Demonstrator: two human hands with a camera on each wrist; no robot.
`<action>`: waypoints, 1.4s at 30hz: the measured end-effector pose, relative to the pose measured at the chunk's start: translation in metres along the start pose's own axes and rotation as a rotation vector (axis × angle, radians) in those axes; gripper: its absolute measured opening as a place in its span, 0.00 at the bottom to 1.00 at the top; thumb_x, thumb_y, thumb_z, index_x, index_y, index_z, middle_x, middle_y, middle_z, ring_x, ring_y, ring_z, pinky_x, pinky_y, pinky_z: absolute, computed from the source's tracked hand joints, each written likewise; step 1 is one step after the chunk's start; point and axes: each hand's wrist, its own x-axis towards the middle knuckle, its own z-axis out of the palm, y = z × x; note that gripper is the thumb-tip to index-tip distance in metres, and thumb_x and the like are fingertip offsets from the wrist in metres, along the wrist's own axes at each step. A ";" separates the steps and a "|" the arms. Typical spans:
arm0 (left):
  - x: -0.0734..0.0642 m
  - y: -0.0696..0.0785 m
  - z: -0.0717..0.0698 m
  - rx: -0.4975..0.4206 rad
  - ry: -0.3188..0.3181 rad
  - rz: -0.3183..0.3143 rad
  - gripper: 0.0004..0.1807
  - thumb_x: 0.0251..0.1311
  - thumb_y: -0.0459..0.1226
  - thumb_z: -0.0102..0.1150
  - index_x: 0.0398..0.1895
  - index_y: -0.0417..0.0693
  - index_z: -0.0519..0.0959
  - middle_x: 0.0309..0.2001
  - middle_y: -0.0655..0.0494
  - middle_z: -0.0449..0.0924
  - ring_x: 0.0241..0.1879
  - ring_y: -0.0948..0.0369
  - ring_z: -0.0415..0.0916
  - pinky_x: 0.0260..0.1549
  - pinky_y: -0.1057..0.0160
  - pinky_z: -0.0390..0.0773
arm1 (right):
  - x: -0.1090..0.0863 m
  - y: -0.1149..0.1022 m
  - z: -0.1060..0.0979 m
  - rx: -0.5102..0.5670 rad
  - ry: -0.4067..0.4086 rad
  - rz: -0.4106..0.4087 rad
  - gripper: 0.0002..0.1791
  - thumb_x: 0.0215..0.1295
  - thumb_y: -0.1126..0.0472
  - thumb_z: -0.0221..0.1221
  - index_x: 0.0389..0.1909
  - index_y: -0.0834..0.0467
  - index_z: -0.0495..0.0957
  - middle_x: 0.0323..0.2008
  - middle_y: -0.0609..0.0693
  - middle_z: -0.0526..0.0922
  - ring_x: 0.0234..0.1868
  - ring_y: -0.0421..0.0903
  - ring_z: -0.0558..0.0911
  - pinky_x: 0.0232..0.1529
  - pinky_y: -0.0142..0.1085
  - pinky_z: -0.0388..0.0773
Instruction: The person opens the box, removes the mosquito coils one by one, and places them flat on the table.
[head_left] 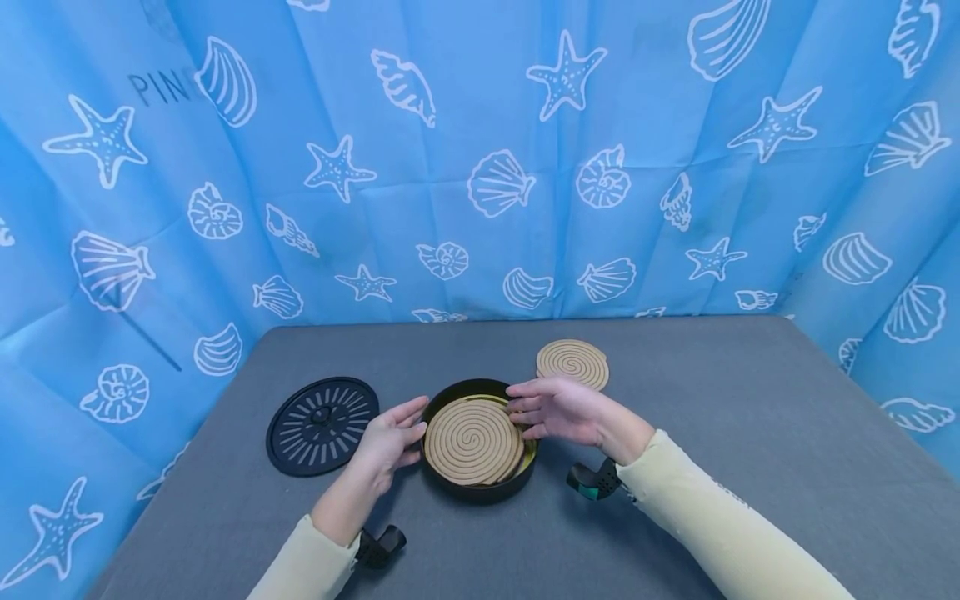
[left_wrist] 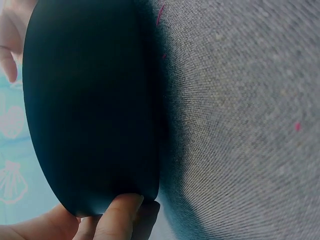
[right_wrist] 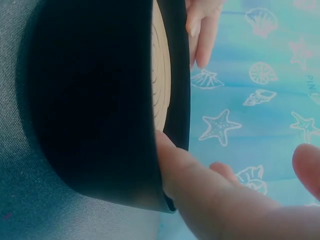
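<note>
Black round tin [head_left: 480,493]: stands on grey table [head_left: 750,417], contains beige spiral coils [head_left: 471,440]; left hand [head_left: 384,442]: grip loose, touches tin's outer side; right hand [head_left: 564,410]: grip wide, fingers extend over rim; separate coil [head_left: 572,358]: lies behind right hand; slotted black lid [head_left: 322,427]: lies near left hand

My head camera looks forward and down from above my left hand [head_left: 386,442] and right hand [head_left: 558,410]; close at each, sideways-turned wrist cameras [head_left: 592,481] share the black pan [head_left: 480,493] and curtain [head_left: 480,92].
</note>
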 end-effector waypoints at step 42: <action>0.000 -0.003 0.004 0.032 0.031 0.051 0.24 0.71 0.29 0.45 0.69 0.40 0.66 0.70 0.43 0.62 0.68 0.46 0.61 0.52 0.47 0.74 | 0.028 0.015 0.017 -0.001 0.076 -0.038 0.31 0.71 0.73 0.43 0.72 0.72 0.45 0.55 0.64 0.73 0.44 0.43 0.81 0.44 0.38 0.80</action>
